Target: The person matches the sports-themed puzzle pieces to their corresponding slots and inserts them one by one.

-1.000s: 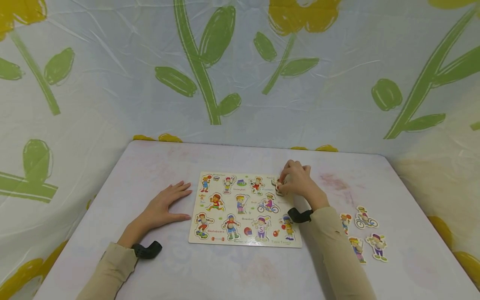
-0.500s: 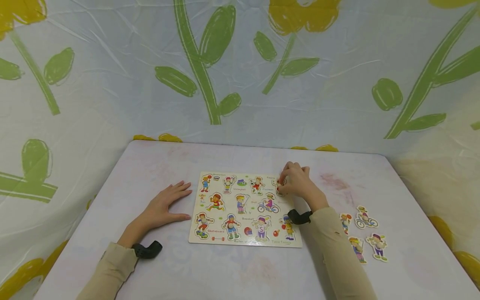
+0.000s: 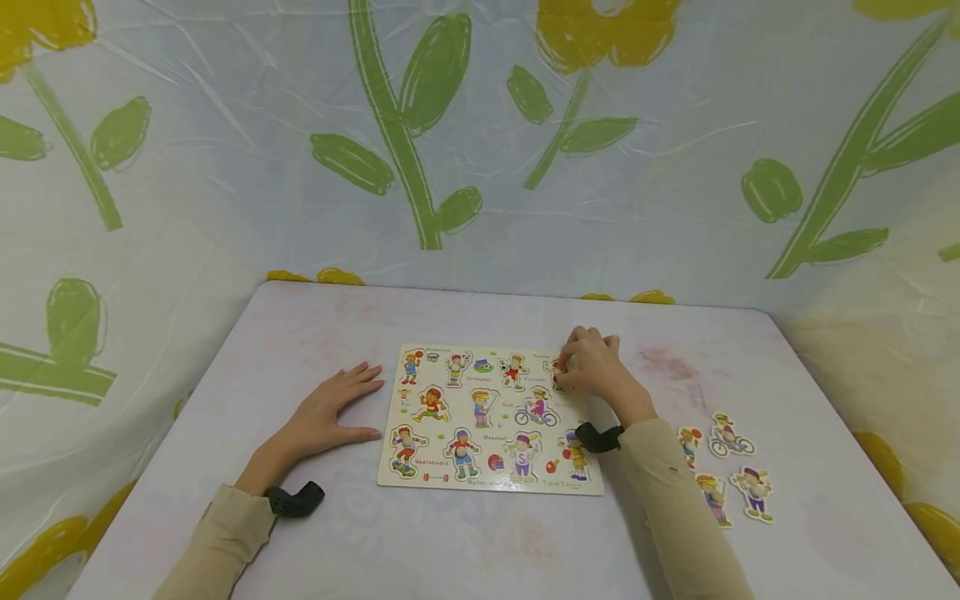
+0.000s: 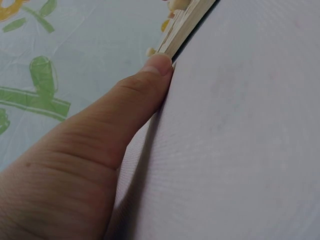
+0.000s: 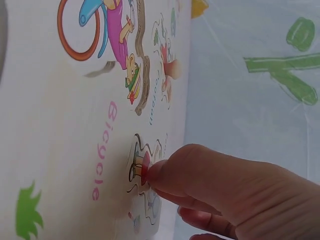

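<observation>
A cream wooden puzzle board (image 3: 387,477) printed with sports figures lies on the table. At its upper right corner my right hand (image 3: 596,367) pinches a puzzle piece (image 5: 137,170) with thumb and fingers. That piece, a figure with some red on it, sits at its matching outline in the right wrist view, partly covered by the fingertips. My left hand (image 3: 330,412) rests on the table left of the board, fingers spread. In the left wrist view its thumb (image 4: 135,95) touches the board's edge (image 4: 187,27).
Right of the board lie several loose pieces: a cyclist (image 3: 726,435), a batter (image 3: 756,493), a golfer (image 3: 711,497) and one with an orange ball (image 3: 687,444), beside the right sleeve (image 3: 678,508). Knobbed pieces such as the footballer (image 3: 513,371) sit in the board.
The pinched piece, tilted a second ago, now lies flatter on the board. My right hand has shifted down very slightly with it; the left hand has stayed put.
</observation>
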Tool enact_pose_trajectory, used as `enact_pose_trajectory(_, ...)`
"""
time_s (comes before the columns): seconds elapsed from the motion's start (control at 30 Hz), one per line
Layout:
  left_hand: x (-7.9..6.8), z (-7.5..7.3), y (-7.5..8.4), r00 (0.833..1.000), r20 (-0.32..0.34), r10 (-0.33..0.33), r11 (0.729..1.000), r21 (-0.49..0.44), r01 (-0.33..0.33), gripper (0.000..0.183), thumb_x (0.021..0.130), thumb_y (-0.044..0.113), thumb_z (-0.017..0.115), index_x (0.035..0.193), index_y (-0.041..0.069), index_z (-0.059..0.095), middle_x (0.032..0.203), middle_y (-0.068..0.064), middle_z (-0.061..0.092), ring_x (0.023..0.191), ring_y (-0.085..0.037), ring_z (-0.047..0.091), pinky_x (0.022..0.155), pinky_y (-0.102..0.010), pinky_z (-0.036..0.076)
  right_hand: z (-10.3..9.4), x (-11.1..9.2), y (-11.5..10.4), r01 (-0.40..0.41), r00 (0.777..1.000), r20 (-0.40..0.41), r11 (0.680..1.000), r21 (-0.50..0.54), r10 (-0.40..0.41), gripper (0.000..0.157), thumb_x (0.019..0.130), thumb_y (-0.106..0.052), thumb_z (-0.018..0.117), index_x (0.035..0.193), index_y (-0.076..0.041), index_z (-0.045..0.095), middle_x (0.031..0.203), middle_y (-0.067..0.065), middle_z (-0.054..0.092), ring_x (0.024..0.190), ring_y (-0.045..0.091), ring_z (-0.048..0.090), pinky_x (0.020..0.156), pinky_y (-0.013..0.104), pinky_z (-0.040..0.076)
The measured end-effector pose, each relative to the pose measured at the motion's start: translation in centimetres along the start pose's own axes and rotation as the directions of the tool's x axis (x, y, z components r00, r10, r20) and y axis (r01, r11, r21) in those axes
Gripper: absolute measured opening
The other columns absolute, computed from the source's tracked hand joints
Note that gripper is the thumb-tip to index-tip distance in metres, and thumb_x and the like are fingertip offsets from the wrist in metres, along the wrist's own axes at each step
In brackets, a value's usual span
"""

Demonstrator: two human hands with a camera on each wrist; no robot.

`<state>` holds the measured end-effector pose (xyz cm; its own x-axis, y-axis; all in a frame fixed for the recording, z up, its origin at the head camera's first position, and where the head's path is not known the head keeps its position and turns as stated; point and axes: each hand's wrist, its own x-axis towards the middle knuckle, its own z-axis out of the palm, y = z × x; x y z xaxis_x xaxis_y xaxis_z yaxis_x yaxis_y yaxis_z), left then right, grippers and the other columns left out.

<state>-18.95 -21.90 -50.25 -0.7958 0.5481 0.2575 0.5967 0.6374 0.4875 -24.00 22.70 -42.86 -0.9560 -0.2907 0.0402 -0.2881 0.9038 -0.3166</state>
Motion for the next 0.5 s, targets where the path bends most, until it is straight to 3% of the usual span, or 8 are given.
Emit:
enact_pose_trajectory(0.23, 0.0, -0.1, 0.1, 1.0, -0.005, 0.011, 1.0, -0.014, -0.011, 0.081, 0.074, 0.059, 0.069, 0.138, 0.014, 0.049, 0.149, -0.003, 0.037, 0.141, -0.027, 0.023, 0.114, -0.05, 0.015, -0.3, -0.6, -0.2, 0.022, 0.999, -0.031, 1.0, -0.017, -0.023, 0.01, 0.071, -0.026, 0.079, 0.071, -0.019, 0.071, 0.093, 0.003, 0.054, 0.087, 0.023, 0.041, 0.08, 0.049, 0.022)
enact_pose_trajectory(0.5, 0.1, -0.2, 0.2, 1.0, -0.003, 0.011, 1.0, -0.004, -0.011, 0.081, 0.074, 0.059, 0.069, 0.138, 0.014, 0.048, 0.148, -0.003, 0.037, 0.14, -0.027, 0.024, 0.114, -0.051, 0.015, -2.0, -1.8, -0.9, 0.086, 0.993, -0.079, 0.996, 0.033, -0.083, 0.012, 0.076, -0.023, 0.076, 0.082, -0.013, 0.073, 0.091, 0.005, 0.058, 0.087, 0.022, 0.044, 0.081, 0.051, 0.023)
